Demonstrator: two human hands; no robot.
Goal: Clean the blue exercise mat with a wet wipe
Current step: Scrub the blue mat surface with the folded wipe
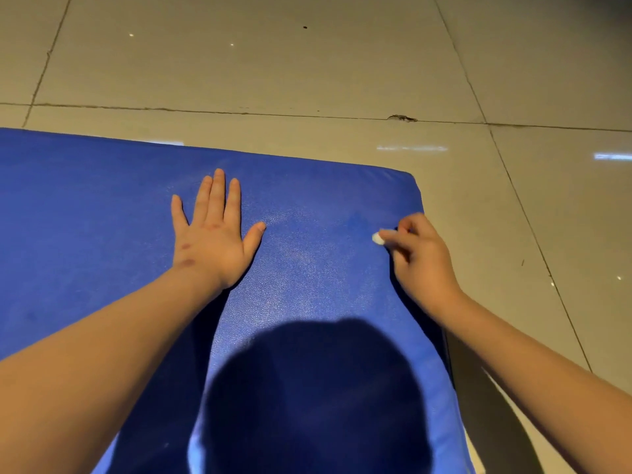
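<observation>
Blue padded exercise mat [307, 285] lies on a glossy beige tiled floor [273, 63], its far right corner near a chipped grout line [402, 118]. A person's left hand [213, 234] rests flat on the mat, fingers straight and slightly spread. Near the mat's right edge, the right hand [419, 249] pinches a small bunched white wet wipe [377, 238] against the surface, beside a darker damp patch [357, 222].

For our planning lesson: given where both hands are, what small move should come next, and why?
Probably sweep the right hand leftward, rubbing the wet wipe across the mat toward the flat left hand: the wipe sits at the right edge, beside one small darker patch.
</observation>
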